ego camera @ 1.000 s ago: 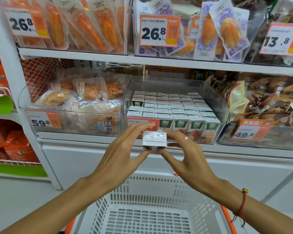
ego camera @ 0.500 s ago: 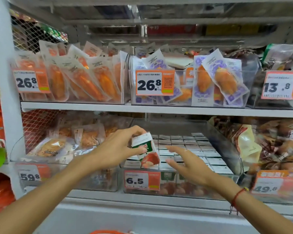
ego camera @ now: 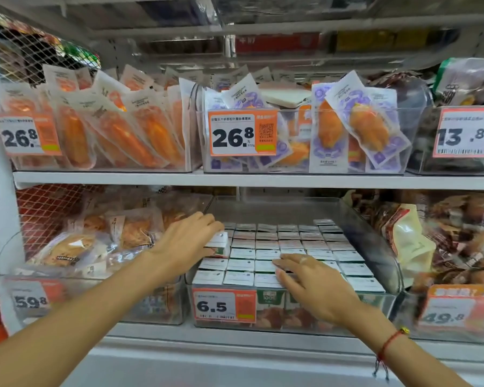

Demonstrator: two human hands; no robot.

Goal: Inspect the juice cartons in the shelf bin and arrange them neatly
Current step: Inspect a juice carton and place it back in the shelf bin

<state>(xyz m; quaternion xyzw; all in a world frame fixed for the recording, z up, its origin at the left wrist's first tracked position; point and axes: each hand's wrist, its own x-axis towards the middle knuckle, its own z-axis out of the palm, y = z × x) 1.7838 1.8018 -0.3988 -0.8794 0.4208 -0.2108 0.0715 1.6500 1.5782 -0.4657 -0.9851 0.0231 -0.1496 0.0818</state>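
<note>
At the left of the frame sits a clear bin of bagged snacks (ego camera: 76,247) with a 59.8 tag. Just right of it, my left hand (ego camera: 185,241) curls over a single juice carton (ego camera: 218,243) at the left edge of the shelf bin (ego camera: 375,247), fingers and thumb closed round its top; the carton stands slightly proud of its neighbours. The juice cartons (ego camera: 277,244) fill the bin in tight rows at the frame's lower centre, behind a 6.5 price tag (ego camera: 224,305). My right hand (ego camera: 316,286) lies flat on the front rows, fingers straight and spread, gripping nothing. A red cord bracelet (ego camera: 389,342) circles that wrist at lower right.
</note>
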